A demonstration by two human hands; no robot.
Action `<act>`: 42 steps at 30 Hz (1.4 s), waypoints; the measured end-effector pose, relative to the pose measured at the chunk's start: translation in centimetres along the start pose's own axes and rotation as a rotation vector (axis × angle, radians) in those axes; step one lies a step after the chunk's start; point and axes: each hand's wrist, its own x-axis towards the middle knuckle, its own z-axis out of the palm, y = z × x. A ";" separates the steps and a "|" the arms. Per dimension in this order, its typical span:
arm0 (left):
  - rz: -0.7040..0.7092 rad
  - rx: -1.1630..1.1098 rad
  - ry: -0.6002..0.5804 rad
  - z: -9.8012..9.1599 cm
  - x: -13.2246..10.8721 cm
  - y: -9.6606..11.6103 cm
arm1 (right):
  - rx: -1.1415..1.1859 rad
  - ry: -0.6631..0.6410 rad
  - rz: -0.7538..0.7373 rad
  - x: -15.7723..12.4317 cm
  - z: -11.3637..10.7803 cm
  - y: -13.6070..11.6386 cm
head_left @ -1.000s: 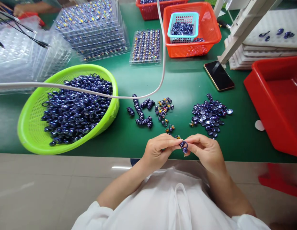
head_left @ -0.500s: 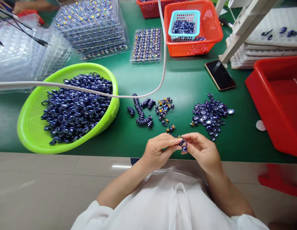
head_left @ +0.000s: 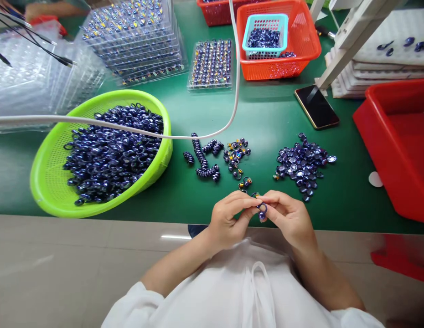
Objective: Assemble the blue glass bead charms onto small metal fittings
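Head view shows my left hand (head_left: pixel 229 217) and right hand (head_left: pixel 287 217) meeting just over the near edge of the green mat (head_left: pixel 266 123), fingertips pinched together on one small dark-blue ring (head_left: pixel 261 210). Both hands are narrowed to a fine pinch, each gripping that one piece from its own side.

Taking the lime-green basket (head_left: pixel 51 200) as landmark: it sits well left of the hands, heaped with blue rings. Just right of it lie short stacked ring rows (head_left: pixel 202 159), then a scatter of rings with yellow bits (head_left: pixel 235 154), then, farther right, a pile of flat blue discs (head_left: pixel 302 163). A white cable (head_left: pixel 137 131) arcs across the basket's top.

I judge the ring light, hard and glossy, so likely slippery; gripping its rim between thumb and forefinger pads looks safest.
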 end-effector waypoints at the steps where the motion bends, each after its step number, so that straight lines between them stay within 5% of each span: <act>1: -0.003 0.001 0.000 0.0 0.0 -0.1 | 0.008 -0.001 0.004 0.1 0.0 0.0; 10: -0.023 0.032 -0.095 -0.4 0.4 0.0 | -0.229 0.008 -0.091 -0.1 -0.9 0.1; 18: -0.013 0.207 -0.065 0.1 0.7 0.6 | -0.880 0.047 -0.514 0.2 -1.5 -0.8; 21: -0.236 0.066 -0.036 0.4 0.6 0.7 | -1.001 0.072 -0.685 0.2 -1.3 -0.5; 26: -0.853 -0.568 -0.085 0.0 1.1 0.4 | -0.970 0.128 -0.749 0.0 -0.9 -0.1; 31: -1.031 -0.827 -0.116 -0.3 1.1 -0.3 | -0.874 -0.040 -0.674 0.1 -1.1 -0.2; 36: -0.967 -0.731 -0.165 -0.5 0.7 0.1 | -0.948 -0.122 -0.712 0.3 -1.7 -0.4; 42: -0.620 -0.348 -0.306 -1.0 0.9 1.2 | -1.030 -0.173 -0.766 0.3 -1.6 -0.2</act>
